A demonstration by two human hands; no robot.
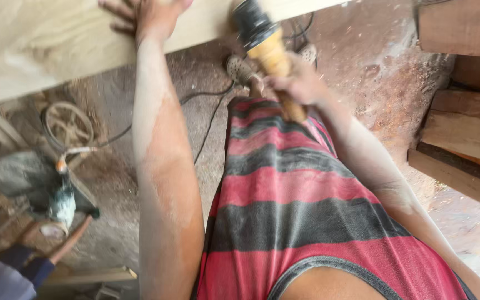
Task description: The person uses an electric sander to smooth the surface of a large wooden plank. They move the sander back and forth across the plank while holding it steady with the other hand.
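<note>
Two hands work one pale plank: our left hand presses flat, fingers spread, our right hand clamped round the power tool at its near edge (head blurred), where we judge a slip could gouge wood.

Left hand on pale board
</note>
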